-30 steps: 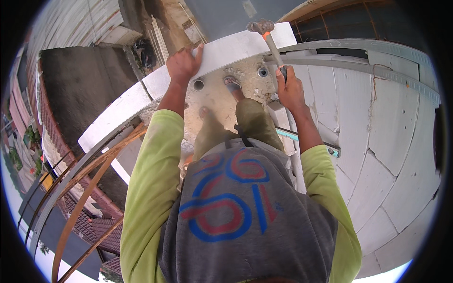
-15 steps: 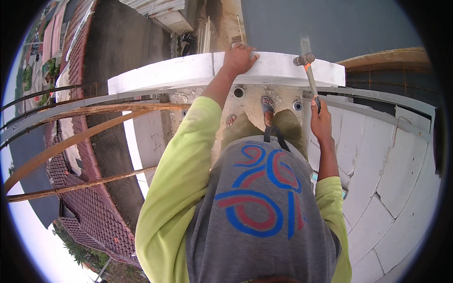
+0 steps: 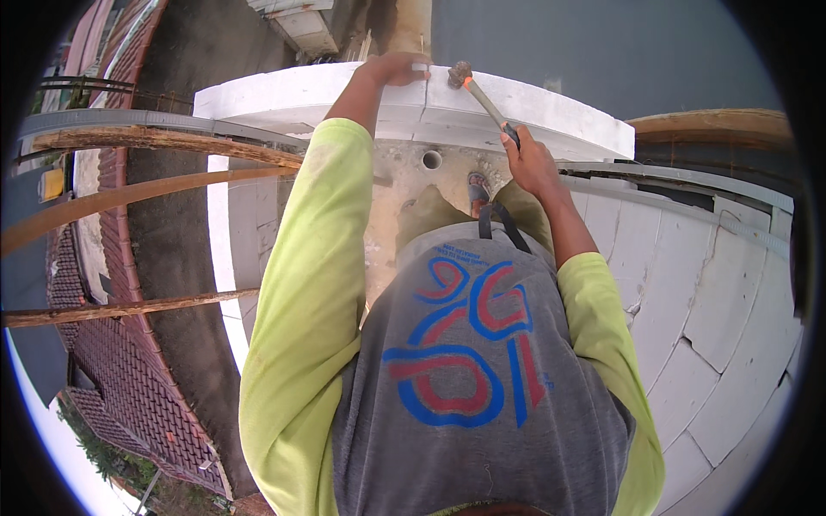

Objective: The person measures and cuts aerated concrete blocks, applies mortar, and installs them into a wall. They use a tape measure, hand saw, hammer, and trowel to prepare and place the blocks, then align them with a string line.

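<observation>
Right hand point(image 3: 533, 165) is closed around the dark grip at the butt end of a hammer point(image 3: 489, 105). The hammer is held slantwise above the row of white blocks point(image 3: 533, 113), its head directed away from the body and leftward, just beside the left hand point(image 3: 396, 69). A pale, straight handle is seen, with an orange band next to the head; the head is compact, mottled grey-brown and rough-looking. Contact between the head and the block beneath cannot be confirmed from this angle.

Left hand is placed at the top of the row, near the narrow joint between two blocks. Its fingers are bent and partly turned out of sight; whether it is open or closed on something cannot be told. A small light patch is noted at the fingers, not identified.

Blocks: matt white, plain-faced, sharp-edged, with the row bowed into an arc by the lens. Part of the left block is covered by the hand and forearm.

Nearer the body, a round pipe opening point(image 3: 432, 160) is seen in the dusty floor point(image 3: 387, 225), with a sandalled foot point(image 3: 478, 187) beside it; the other foot is mostly hidden. To the left, wooden poles point(image 3: 146, 191) are partly covered by the sleeve point(image 3: 301, 284). To the right, a pale block wall point(image 3: 688, 284) is cut off by the dark lens rim. Beyond the row, a flat grey surface point(image 3: 602, 60) is too featureless to be identified.
</observation>
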The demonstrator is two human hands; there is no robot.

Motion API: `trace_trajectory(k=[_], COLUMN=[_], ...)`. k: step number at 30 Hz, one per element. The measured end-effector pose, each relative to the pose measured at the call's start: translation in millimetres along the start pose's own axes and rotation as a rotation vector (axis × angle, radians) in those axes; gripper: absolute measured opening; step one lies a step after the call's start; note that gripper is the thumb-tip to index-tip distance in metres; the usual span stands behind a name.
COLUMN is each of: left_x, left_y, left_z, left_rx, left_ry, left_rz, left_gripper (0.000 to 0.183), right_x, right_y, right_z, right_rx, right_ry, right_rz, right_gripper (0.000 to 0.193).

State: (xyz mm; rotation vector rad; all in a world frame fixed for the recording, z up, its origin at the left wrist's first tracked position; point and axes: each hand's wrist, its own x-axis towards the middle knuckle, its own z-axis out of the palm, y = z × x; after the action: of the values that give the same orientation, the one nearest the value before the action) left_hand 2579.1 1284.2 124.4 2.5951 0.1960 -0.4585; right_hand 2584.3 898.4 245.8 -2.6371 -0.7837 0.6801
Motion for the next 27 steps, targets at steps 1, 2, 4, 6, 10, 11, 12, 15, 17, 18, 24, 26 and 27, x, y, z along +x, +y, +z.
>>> trace_trajectory(k=[1,2,4,6,10,11,12,15,17,18,24,26,27], left_x=[3.8,5.4,7.0,5.2,-4.8,-22.6,-45.2,-65.6,-63.5,-61.2,-43.1,-42.9,-42.3], left_y=[0.6,0.4,5.0,18.3,13.3,64.7,91.6,85.4,89.2,90.1,84.1,80.9,78.2], left_z=[-2.7,-4.8,-11.8,-15.6,-19.1,-28.7,-40.7,-26.8,-18.3,-14.7,-1.6,-1.9,-1.8], left_rx=[-0.018,-0.034,-0.087,-0.085,0.003,0.067,0.133,0.36,0.43,0.464,0.439,0.423,0.411], left_ry=[-0.035,-0.07,-0.076,-0.079,-0.059,-0.056,-0.031,0.027,0.018,0.015,0.046,0.058,0.07], left_rz=[0.003,0.006,0.104,0.158,0.062,0.084,0.07,0.184,0.135,0.112,0.162,0.177,0.182], left_gripper=[0.06,0.058,0.058,0.057,0.076,0.085,0.095,0.125,0.133,0.137,0.122,0.121,0.121], right_x=[-5.4,-7.5,-11.0,-11.9,-31.6,-55.2,-74.2,-104.4,-126.9,-135.6,-159.4,-162.3,-162.5], right_y=[-5.2,-3.6,6.0,16.0,7.8,27.6,43.2,56.1,70.0,80.5,124.3,139.3,147.9], right_z=[-0.9,4.3,16.6,21.5,12.2,12.2,15.8,6.6,-1.7,0.2,4.2,11.5,17.9], right_rx=[0.025,0.027,0.036,0.045,0.177,0.199,0.222,0.271,0.28,0.284,0.327,0.359,0.365], right_ry=[0.004,0.03,0.09,0.099,0.142,0.243,0.331,0.307,0.279,0.294,0.352,0.364,0.388], right_rz=[0.031,0.03,0.038,0.098,0.124,0.16,0.154,0.247,0.348,0.371,0.512,0.546,0.551], right_gripper=[0.042,0.042,0.043,0.044,0.044,0.044,0.044,0.044,0.044,0.045,0.045,0.045,0.044])
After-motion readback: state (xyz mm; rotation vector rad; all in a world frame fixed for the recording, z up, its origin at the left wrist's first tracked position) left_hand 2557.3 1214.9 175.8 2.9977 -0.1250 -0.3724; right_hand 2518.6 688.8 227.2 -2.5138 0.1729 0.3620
